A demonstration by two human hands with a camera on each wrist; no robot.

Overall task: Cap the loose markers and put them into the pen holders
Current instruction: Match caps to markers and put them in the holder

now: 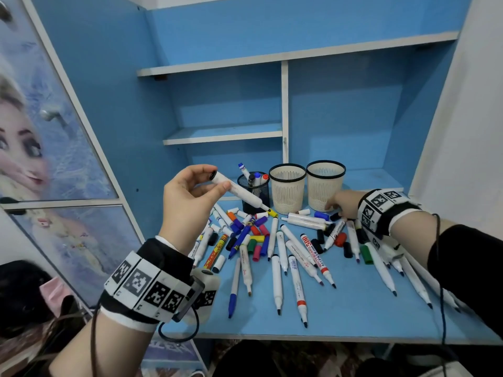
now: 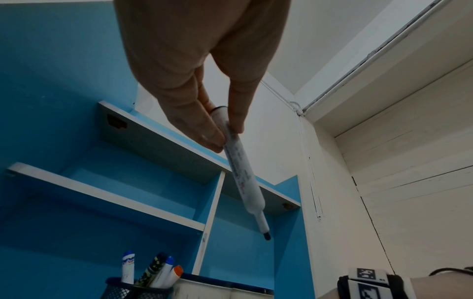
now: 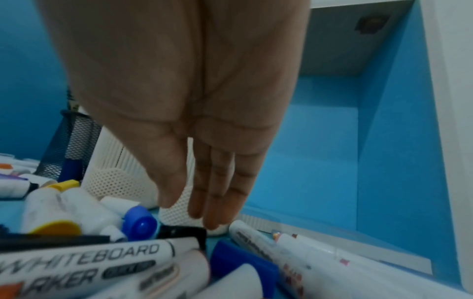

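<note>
One marker (image 3: 84, 267), "WHITEBOARD MARKER" label

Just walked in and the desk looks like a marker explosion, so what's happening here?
A person is sorting markers. Their left hand holds an uncapped white marker up by its back end. Their right hand reaches, fingers straight, toward loose caps by the right cream holder. Only the black mesh holder has markers; many lie uncapped on the desk.

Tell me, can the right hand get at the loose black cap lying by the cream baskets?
Probably yes: the right hand is open, holds nothing, and its fingertips hover just beside the loose black cap, with nothing covering it.
</note>
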